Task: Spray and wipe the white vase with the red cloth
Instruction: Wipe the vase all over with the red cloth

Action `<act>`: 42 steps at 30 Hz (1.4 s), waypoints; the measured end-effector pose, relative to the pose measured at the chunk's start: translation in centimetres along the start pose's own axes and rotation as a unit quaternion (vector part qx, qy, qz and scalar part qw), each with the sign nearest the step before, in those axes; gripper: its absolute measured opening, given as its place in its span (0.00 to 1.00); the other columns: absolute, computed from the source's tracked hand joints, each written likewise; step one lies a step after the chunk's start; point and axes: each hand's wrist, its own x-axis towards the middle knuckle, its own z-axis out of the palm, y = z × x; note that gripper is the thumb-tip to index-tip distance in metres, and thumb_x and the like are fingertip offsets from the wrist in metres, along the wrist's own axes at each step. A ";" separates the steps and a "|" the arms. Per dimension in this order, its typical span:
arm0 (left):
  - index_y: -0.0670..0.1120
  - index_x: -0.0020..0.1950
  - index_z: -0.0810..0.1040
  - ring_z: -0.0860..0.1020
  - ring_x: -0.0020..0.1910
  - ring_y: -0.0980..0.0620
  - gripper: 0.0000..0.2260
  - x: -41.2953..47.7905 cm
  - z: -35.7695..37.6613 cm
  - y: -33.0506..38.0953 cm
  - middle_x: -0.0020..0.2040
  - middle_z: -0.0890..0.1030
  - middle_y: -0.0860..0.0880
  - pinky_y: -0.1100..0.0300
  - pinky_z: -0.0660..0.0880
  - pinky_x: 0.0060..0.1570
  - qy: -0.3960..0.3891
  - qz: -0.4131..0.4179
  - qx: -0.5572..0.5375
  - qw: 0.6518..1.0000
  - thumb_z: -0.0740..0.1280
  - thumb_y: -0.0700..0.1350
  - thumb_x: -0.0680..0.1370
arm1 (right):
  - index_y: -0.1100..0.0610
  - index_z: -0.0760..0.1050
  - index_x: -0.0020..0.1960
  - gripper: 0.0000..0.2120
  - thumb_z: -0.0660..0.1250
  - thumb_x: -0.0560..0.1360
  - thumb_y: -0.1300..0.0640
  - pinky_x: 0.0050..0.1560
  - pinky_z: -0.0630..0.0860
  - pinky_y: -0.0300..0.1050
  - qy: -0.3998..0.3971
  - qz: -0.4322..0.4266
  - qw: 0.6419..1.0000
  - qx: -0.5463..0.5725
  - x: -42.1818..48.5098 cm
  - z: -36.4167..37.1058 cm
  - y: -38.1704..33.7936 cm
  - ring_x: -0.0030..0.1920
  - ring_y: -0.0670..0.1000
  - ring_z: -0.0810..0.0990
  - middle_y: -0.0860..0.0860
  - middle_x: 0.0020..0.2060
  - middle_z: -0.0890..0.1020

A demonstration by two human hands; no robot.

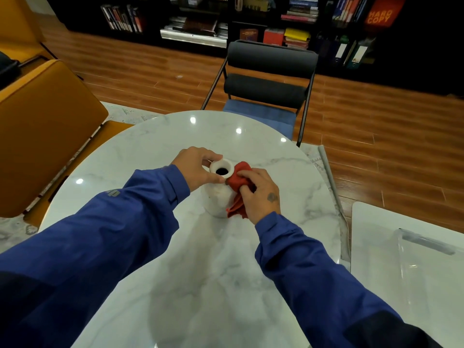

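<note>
White and smooth, the round-bellied vase [216, 200] stands upright near the middle of the round, grey-veined marble table [221, 285], a little toward its far side from me. It has a wide belly, a short narrow neck and a thick flared rim around a dark, round mouth that faces up at me. Its pale body nearly blends with the marble it stands on.

My left hand [194, 169] comes in from the left and grips the vase at the rim. The fingers curl over the far edge and the thumb presses the near edge, so the lip is pinched between them. My right hand [262, 194] is at the vase's right side, its fingers curled round the crumpled red cloth [240, 178]. The cloth is bunched against the neck just under the rim, and a loose fold hangs down along the belly beneath my palm. The back of that hand faces up and bears a small dark mark. Both forearms, in blue jacket sleeves [100, 247], reach forward over the table and meet at the vase.

Beyond the table stands a black padded chair [268, 89], a mustard-yellow chair [45, 126] is at my left, and a clear plastic tub [426, 272] sits off to my right.
</note>
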 end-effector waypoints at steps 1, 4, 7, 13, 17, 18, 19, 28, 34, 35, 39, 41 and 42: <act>0.46 0.64 0.78 0.79 0.57 0.51 0.26 0.0 0.0 0.0 0.61 0.80 0.48 0.60 0.72 0.57 -0.001 0.000 0.002 1.000 0.78 0.46 0.67 | 0.51 0.81 0.55 0.15 0.65 0.72 0.65 0.53 0.69 0.30 -0.003 0.005 1.000 -0.001 0.4 0.0 0.0 0.51 0.44 0.74 0.43 0.52 0.76; 0.47 0.64 0.78 0.79 0.57 0.51 0.26 0.0 0.1 -0.2 0.61 0.80 0.49 0.60 0.72 0.57 -0.001 -0.002 0.001 1.000 0.78 0.46 0.67 | 0.51 0.80 0.57 0.16 0.65 0.73 0.65 0.49 0.66 0.21 -0.004 0.033 0.999 0.008 0.2 -0.4 1.1 0.50 0.42 0.74 0.44 0.52 0.77; 0.48 0.64 0.78 0.79 0.55 0.53 0.26 0.0 0.1 -0.3 0.61 0.80 0.50 0.62 0.72 0.56 0.002 -0.005 -0.003 1.000 0.78 0.47 0.67 | 0.52 0.80 0.59 0.17 0.65 0.74 0.66 0.47 0.68 0.23 -0.018 0.114 0.993 0.007 -1.4 -0.7 3.0 0.48 0.41 0.77 0.48 0.54 0.80; 0.47 0.64 0.78 0.79 0.56 0.51 0.26 0.2 -0.1 -0.1 0.61 0.80 0.50 0.59 0.73 0.58 -0.003 0.003 0.005 1.000 0.78 0.47 0.67 | 0.52 0.77 0.63 0.17 0.66 0.75 0.62 0.48 0.70 0.26 -0.049 0.148 0.988 0.019 -2.2 -0.1 3.0 0.48 0.47 0.78 0.51 0.53 0.81; 0.47 0.63 0.78 0.79 0.57 0.51 0.26 0.1 -0.1 -0.3 0.61 0.80 0.49 0.60 0.73 0.58 -0.003 0.003 0.006 1.000 0.78 0.47 0.66 | 0.52 0.78 0.62 0.18 0.66 0.74 0.64 0.44 0.70 0.22 -0.006 0.072 0.995 0.066 -0.8 -0.2 0.2 0.50 0.43 0.75 0.46 0.54 0.75; 0.47 0.63 0.78 0.79 0.57 0.51 0.26 0.1 0.0 -0.3 0.61 0.80 0.49 0.60 0.73 0.58 -0.003 0.004 0.006 1.000 0.78 0.47 0.66 | 0.53 0.78 0.62 0.18 0.65 0.74 0.65 0.38 0.70 0.20 -0.005 0.056 0.996 0.068 -0.9 -0.2 0.1 0.48 0.41 0.74 0.47 0.54 0.75; 0.47 0.63 0.78 0.79 0.57 0.51 0.26 0.1 0.0 -0.3 0.61 0.80 0.49 0.61 0.73 0.58 -0.004 0.004 0.006 1.000 0.78 0.47 0.66 | 0.53 0.78 0.62 0.19 0.65 0.74 0.65 0.32 0.69 0.19 -0.002 0.058 0.996 0.073 -1.1 -0.1 0.3 0.46 0.40 0.75 0.47 0.54 0.74; 0.47 0.64 0.78 0.79 0.56 0.52 0.27 0.4 -0.1 -0.4 0.60 0.80 0.50 0.60 0.73 0.58 -0.005 0.013 0.016 1.000 0.78 0.48 0.66 | 0.54 0.79 0.60 0.14 0.63 0.76 0.61 0.45 0.70 0.38 -0.091 0.201 0.974 -0.053 -2.7 1.6 3.7 0.48 0.55 0.80 0.55 0.48 0.82; 0.46 0.64 0.77 0.79 0.56 0.52 0.27 0.2 0.0 -0.5 0.59 0.80 0.50 0.58 0.76 0.58 -0.001 0.022 0.022 1.000 0.78 0.48 0.67 | 0.50 0.75 0.66 0.22 0.63 0.75 0.66 0.63 0.70 0.37 -0.008 0.038 0.999 0.020 -1.0 0.6 0.5 0.61 0.47 0.74 0.47 0.63 0.75; 0.46 0.64 0.77 0.79 0.56 0.51 0.27 0.2 0.0 -0.5 0.59 0.80 0.49 0.57 0.77 0.58 -0.001 0.021 0.023 1.000 0.78 0.48 0.67 | 0.50 0.75 0.67 0.23 0.62 0.75 0.67 0.65 0.70 0.40 -0.010 0.019 0.999 0.031 -1.5 0.7 0.6 0.63 0.47 0.73 0.46 0.65 0.74; 0.45 0.64 0.77 0.79 0.56 0.50 0.27 0.3 -0.1 -0.3 0.58 0.80 0.49 0.56 0.77 0.59 -0.003 0.023 0.026 0.999 0.78 0.48 0.67 | 0.49 0.74 0.68 0.23 0.63 0.76 0.68 0.68 0.71 0.48 0.030 0.047 0.997 0.056 -4.7 1.5 1.7 0.66 0.47 0.71 0.46 0.68 0.72; 0.45 0.65 0.77 0.79 0.56 0.50 0.27 0.4 -0.2 -0.3 0.58 0.80 0.49 0.55 0.77 0.59 -0.005 0.022 0.031 0.999 0.78 0.48 0.67 | 0.50 0.74 0.67 0.23 0.63 0.76 0.67 0.66 0.72 0.50 0.041 0.052 0.997 0.048 -5.1 1.6 1.9 0.66 0.47 0.71 0.47 0.67 0.73; 0.45 0.65 0.77 0.79 0.56 0.50 0.28 0.4 -0.2 -0.3 0.59 0.80 0.48 0.55 0.77 0.59 -0.004 0.021 0.032 0.999 0.78 0.48 0.67 | 0.50 0.75 0.67 0.22 0.63 0.76 0.67 0.65 0.73 0.51 0.037 0.047 0.997 0.047 -4.5 1.6 1.7 0.65 0.48 0.72 0.47 0.66 0.73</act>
